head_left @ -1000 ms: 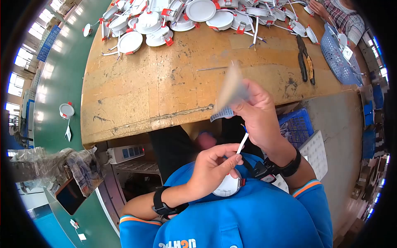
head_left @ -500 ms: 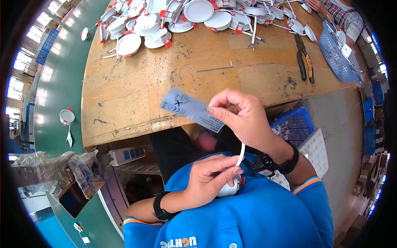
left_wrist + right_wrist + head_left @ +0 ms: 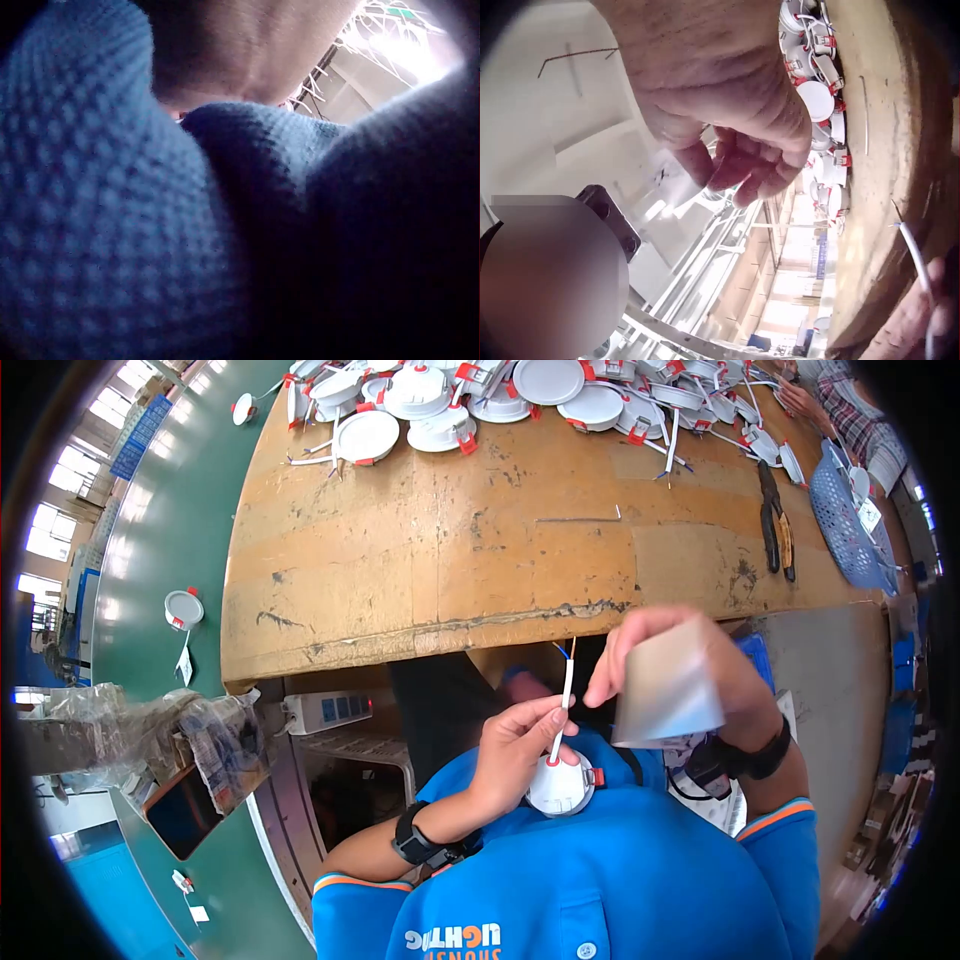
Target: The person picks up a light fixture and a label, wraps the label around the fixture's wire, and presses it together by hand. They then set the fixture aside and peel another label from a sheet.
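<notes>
In the head view the left hand (image 3: 514, 753) pinches the white cable (image 3: 566, 705) of a round white lamp (image 3: 559, 785), which lies against the blue shirt. The cable stands upright, with thin blue and brown wire ends at its top. To the right of it, the right hand (image 3: 655, 650) holds a blurred, shiny label (image 3: 668, 690). In the right wrist view that hand (image 3: 731, 120) has its fingers curled in, the translucent label (image 3: 673, 180) beside them. The left wrist view shows mostly blue fabric (image 3: 112, 195), and the left fingers are hidden there.
Many white lamps (image 3: 418, 393) with red clips lie piled at the table's (image 3: 400, 560) back. A thin metal rod (image 3: 580, 519), pliers (image 3: 772, 525) and a blue basket (image 3: 848, 525) are further right. A phone (image 3: 183, 812) hangs at the left; another person (image 3: 860, 420) sits at the upper right.
The right hand has swung right and away from the cable, carrying the label with it. The left hand still holds the cable, and the lamp below it shows more fully.
</notes>
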Tool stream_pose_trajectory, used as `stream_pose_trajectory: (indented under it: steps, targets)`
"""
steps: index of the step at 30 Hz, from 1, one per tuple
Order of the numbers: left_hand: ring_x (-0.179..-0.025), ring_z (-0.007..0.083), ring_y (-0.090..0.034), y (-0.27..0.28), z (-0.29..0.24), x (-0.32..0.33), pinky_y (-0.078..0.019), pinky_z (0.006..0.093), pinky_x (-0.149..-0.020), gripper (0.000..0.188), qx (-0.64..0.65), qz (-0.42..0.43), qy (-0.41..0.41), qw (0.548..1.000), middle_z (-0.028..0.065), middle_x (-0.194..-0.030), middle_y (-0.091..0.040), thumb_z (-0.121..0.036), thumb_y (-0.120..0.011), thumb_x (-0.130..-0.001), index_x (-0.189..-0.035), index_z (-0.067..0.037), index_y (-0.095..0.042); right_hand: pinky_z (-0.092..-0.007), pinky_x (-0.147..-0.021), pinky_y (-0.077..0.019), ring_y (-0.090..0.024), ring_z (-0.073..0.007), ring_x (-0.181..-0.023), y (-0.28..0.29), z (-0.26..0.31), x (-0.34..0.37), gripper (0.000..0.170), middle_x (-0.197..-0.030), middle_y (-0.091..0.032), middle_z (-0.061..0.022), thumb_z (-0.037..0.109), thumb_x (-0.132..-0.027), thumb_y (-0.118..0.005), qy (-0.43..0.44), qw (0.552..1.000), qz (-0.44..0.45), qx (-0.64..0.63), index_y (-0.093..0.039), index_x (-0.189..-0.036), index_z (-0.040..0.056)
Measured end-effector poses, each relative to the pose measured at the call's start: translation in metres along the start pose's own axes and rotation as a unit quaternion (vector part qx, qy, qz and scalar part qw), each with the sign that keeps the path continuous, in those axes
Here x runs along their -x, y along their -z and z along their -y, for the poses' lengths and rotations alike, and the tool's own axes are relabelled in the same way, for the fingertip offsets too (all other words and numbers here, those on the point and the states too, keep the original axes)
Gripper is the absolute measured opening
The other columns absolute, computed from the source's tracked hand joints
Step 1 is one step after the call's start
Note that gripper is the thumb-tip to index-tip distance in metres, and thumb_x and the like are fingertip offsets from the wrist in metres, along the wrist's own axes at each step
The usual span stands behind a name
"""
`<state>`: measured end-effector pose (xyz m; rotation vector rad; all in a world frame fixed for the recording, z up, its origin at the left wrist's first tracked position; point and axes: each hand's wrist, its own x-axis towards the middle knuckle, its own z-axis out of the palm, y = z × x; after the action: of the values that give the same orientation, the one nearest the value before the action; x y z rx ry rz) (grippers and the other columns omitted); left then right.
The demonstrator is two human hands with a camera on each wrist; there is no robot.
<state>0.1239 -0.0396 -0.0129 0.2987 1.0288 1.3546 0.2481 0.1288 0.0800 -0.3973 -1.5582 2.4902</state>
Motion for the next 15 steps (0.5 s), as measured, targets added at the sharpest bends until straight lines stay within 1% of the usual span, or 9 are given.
stream_pose_trajectory:
  steps: [3, 4, 7, 8, 11, 12, 15]
  targets:
    - [-0.063, 0.0127, -0.062, -0.001, 0.001, 0.003, -0.0491, 0.0222, -0.056, 0.025, -0.021, 0.004, -0.028, 0.999, 0.0074, -0.082, -0.062, -0.013, -0.056, -0.09, -0.111, 0.0, -0.058, -0.0191, -0.069, -0.0436, -0.055, -0.0038, -0.076, 0.008, -0.022, 0.013, 0.013, -0.083, -0.061, 0.0002, 0.011, -0.082, -0.065, -0.038, 0.997, -0.058, 0.033, -0.058, -0.09, 0.004]
    - [-0.063, 0.0122, -0.062, -0.003, -0.001, 0.005, -0.0485, 0.0217, -0.056, 0.025, -0.029, 0.005, -0.041, 0.999, 0.0072, -0.082, -0.062, -0.013, -0.056, -0.09, -0.111, 0.0, -0.058, -0.0198, -0.069, -0.0444, -0.056, -0.0046, -0.075, 0.008, -0.028, 0.019, 0.012, -0.082, -0.061, 0.0, 0.011, -0.083, -0.064, -0.046, 0.991, -0.122, -0.005, -0.058, -0.089, 0.0038]
    - [-0.062, 0.0103, -0.06, -0.005, -0.006, 0.008, -0.0466, 0.0205, -0.056, 0.025, -0.048, 0.033, -0.072, 0.996, 0.0065, -0.08, -0.062, -0.013, -0.056, -0.09, -0.111, 0.0, -0.058, -0.0209, -0.069, -0.0458, -0.056, -0.0059, -0.074, 0.008, -0.041, 0.025, 0.01, -0.082, -0.062, -0.0011, 0.011, -0.084, -0.063, 0.0, 0.981, -0.185, -0.05, -0.058, -0.089, 0.003]
    - [-0.062, 0.01, -0.06, -0.006, -0.006, 0.007, -0.0463, 0.0203, -0.056, 0.025, -0.051, 0.046, -0.068, 0.995, 0.0063, -0.08, -0.061, -0.013, -0.056, -0.09, -0.11, 0.0, -0.058, -0.0215, -0.07, -0.047, -0.058, -0.0073, -0.075, 0.008, -0.048, 0.023, 0.01, -0.084, -0.062, -0.0031, 0.011, -0.085, -0.062, 0.01, 0.981, -0.177, -0.081, -0.058, -0.09, 0.0026]
    - [-0.061, 0.0092, -0.059, -0.01, -0.005, 0.002, -0.0456, 0.02, -0.056, 0.022, -0.047, 0.073, -0.056, 0.995, 0.0055, -0.078, -0.061, -0.012, -0.056, -0.09, -0.108, 0.001, -0.059, -0.0331, -0.084, -0.0488, -0.062, -0.0211, -0.093, 0.002, -0.059, 0.011, 0.006, -0.094, -0.064, -0.011, 0.009, -0.085, -0.06, 0.01, 0.971, -0.157, -0.182, -0.056, -0.089, 0.0051]
    - [-0.061, 0.009, -0.059, -0.011, -0.005, 0.001, -0.0456, 0.02, -0.056, 0.021, -0.039, 0.073, -0.053, 0.995, 0.0053, -0.078, -0.061, -0.012, -0.055, -0.09, -0.106, 0.001, -0.059, -0.0337, -0.084, -0.0499, -0.063, -0.0214, -0.09, 0.001, -0.061, 0.008, 0.005, -0.094, -0.064, -0.0122, 0.008, -0.087, -0.057, 0.02, 0.97, -0.144, -0.195, -0.056, -0.09, 0.0053]
    - [-0.061, 0.009, -0.059, -0.012, -0.004, 0.004, -0.0454, 0.02, -0.056, 0.019, -0.035, 0.053, -0.054, 0.996, 0.0046, -0.077, -0.06, -0.012, -0.056, -0.09, -0.102, 0.001, -0.06, -0.0321, -0.079, -0.0516, -0.064, -0.0212, -0.089, 0.0, -0.069, 0.009, 0.004, -0.094, -0.064, -0.0127, 0.008, -0.087, -0.057, 0.03, 0.968, -0.141, -0.207, -0.056, -0.09, 0.0057]
